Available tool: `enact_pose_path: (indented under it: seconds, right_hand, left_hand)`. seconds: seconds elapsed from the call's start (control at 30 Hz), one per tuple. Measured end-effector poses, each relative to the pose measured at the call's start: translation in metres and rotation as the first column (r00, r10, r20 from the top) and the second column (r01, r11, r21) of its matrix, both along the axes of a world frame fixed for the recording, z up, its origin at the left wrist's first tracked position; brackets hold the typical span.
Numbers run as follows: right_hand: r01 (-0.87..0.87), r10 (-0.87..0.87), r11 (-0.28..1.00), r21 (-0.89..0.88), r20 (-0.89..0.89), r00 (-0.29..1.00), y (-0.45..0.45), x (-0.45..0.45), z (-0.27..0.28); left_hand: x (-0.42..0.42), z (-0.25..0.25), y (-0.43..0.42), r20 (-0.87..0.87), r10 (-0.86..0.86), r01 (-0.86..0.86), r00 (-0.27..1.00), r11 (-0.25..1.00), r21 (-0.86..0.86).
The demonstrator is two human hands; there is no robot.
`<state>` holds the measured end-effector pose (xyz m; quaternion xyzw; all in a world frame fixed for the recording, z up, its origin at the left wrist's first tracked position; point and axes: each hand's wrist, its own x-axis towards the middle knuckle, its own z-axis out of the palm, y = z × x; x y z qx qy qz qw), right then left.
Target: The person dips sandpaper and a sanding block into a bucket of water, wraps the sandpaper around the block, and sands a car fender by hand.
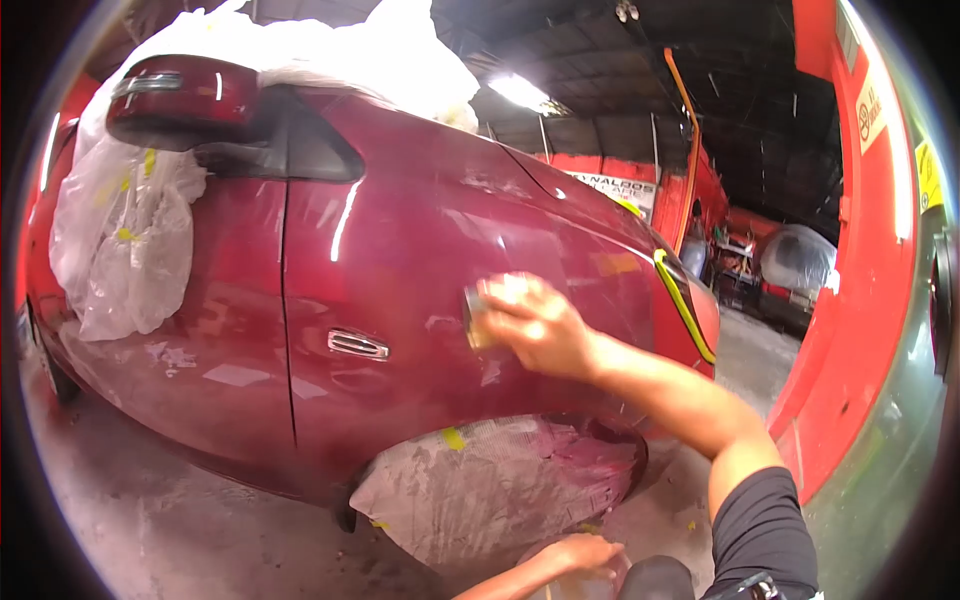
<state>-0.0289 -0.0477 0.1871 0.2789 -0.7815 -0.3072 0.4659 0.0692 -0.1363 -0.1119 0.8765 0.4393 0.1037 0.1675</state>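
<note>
Right Hand Holds Block at Red Fender

The fingers of the right hand [535, 325] are clamped on a small block [474, 325], dark at the edge and yellowish below, which sits at nine o'clock from the knuckles, against the dark-red fender [430, 260]. The left hand [592, 552] is low, between five and six o'clock; it is small and blurred there, so I cannot tell whether its fingers are together or apart.

Around the right hand, a chrome side trim [358, 344] lies at nine o'clock, beyond the block. A paint-smeared wheel cover [470, 500] fills six o'clock, near the left hand. Yellow-green tape [685, 307] runs down at three, the door mirror [185, 100] juts out at ten, and white plastic sheeting [350, 50] drapes at eleven.
</note>
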Motion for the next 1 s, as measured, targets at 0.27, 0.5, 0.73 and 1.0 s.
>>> enact_pose_path:
  seconds: [0.27, 0.5, 0.73, 1.0]
  right_hand:
    - [0.07, -0.093, 0.985, -0.156, -0.149, 0.984, -0.002, -0.008, 0.011]
    - [0.082, -0.094, 0.99, -0.116, -0.102, 0.99, 0.025, -0.009, 0.051]
    - [0.168, -0.171, 0.97, -0.173, -0.003, 0.985, 0.04, 0.066, -0.043]
    - [0.09, -0.212, 0.875, -0.476, -0.211, 0.954, 0.033, 0.014, 0.025]
  left_hand:
    - [0.005, 0.001, 0.002, -0.031, 0.024, -0.027, 0.999, 0.996, -0.082]
    - [-0.002, 0.001, 0.008, -0.087, 0.095, -0.103, 0.992, 0.99, -0.091]
    - [0.006, 0.007, -0.008, 0.073, 0.003, -0.001, 0.997, 0.999, -0.033]
    - [0.011, 0.01, 0.0, 0.007, 0.048, -0.047, 0.999, 0.998, -0.046]
